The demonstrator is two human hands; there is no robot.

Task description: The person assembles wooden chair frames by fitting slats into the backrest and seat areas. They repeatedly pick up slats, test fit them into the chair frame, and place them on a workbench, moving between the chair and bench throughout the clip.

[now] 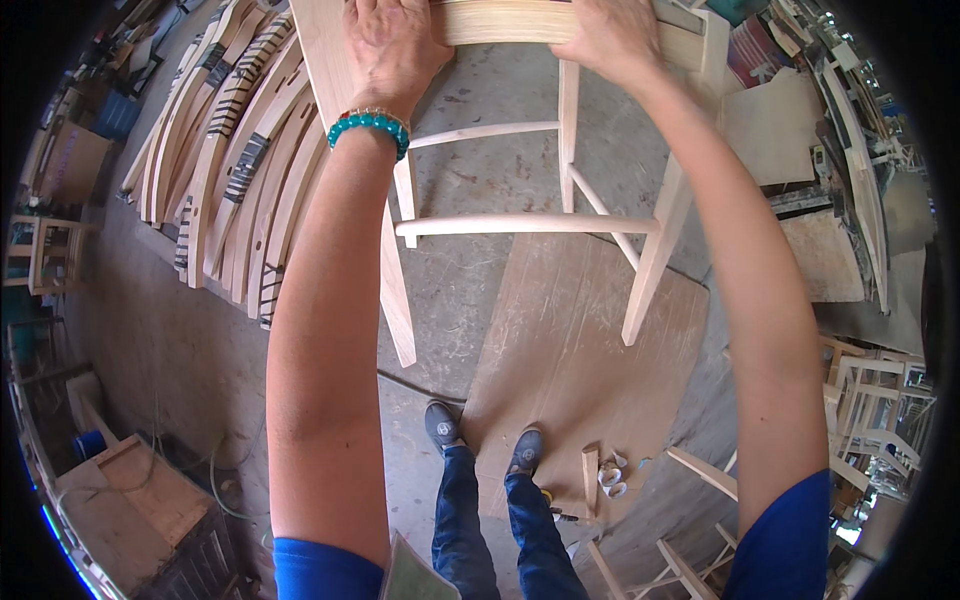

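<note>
An unfinished pale wooden chair frame [525, 225] is at the top middle, with its splayed legs joined by rounded rails. Its curved slat [505, 22] runs between my hands. My left hand [392, 42], with turquoise beads at the wrist, grips the frame at the slat's left end, thumb toward the middle. At the slat's right end, my right hand [612, 38] holds the frame with its thumb on the near edge. The fingertips of both hands are partly cut off by the upper edge of the picture.
Bundles of curved wooden parts [240, 150], bound with dark wrap, lie at the left. A flat cardboard sheet [590, 330] covers floor by my feet. On it are a wooden piece [590, 480] and tape rolls [610, 478]. More chair frames [875, 410] stand at the right.
</note>
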